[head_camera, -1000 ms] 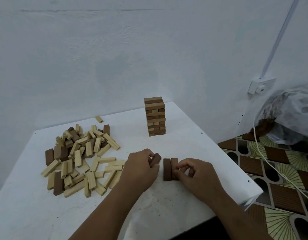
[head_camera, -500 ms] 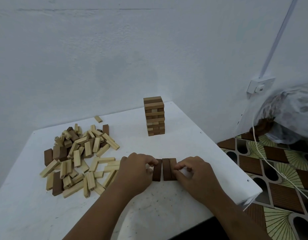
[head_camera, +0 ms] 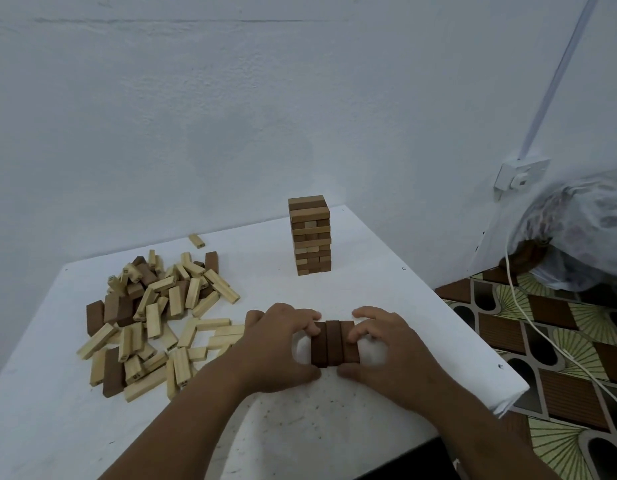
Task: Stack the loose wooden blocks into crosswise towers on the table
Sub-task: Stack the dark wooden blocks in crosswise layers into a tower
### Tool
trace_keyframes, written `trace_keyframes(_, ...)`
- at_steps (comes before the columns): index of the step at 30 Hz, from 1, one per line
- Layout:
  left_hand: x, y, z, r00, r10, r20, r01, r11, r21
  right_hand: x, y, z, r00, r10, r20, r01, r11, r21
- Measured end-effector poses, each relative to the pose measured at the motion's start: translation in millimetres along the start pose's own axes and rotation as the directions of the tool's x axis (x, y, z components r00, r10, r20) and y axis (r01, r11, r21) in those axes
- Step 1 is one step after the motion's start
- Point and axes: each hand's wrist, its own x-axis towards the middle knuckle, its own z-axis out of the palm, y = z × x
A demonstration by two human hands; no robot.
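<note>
A white table [head_camera: 386, 306] holds a heap of loose blocks [head_camera: 154, 320] on its left and a finished tower [head_camera: 310, 236] near the far edge. At the near edge, the left hand [head_camera: 279, 344] and right hand [head_camera: 386, 348] curl their fingers around three dark blocks [head_camera: 333, 342] lying side by side, pressing them together.

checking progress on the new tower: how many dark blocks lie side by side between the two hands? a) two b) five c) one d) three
d: three dark blocks lie flat side by side on the table, with the left hand and right hand pressing them together from either side.
</note>
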Motion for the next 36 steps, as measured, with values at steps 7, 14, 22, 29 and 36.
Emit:
trace_keyframes(7,11.1,4.5,-8.6,0.999,0.007,0.039,-0.006,1.000,-0.031,24.3,-10.3,-18.7,0.971,-0.021,0.240,0.037,0.997,-0.062)
trace_keyframes(14,15.7,-5.7,0.6,0.999,0.025,0.027,-0.021,0.991,-0.135,31.4,-15.0,-21.4,0.955,-0.017,0.295,0.023,1.000,-0.019)
trace_keyframes(22,14.6,-4.1,-16.7,0.991,0.057,-0.122,-0.089,0.958,-0.272,44.8,-27.5,-29.2,0.973,-0.089,0.212,0.079,0.995,0.056)
trace_keyframes(29,25.9,-0.9,-74.5,0.950,0.084,-0.300,-0.183,0.930,-0.318,89.9,-64.9,-66.2,0.973,-0.151,0.175,0.136,0.986,0.092)
trace_keyframes(36,60.0,-7.9,-124.1,0.925,0.100,-0.366,-0.227,0.919,-0.321,144.3,-84.9,-88.7,0.973,-0.196,0.120,0.183,0.977,0.110)
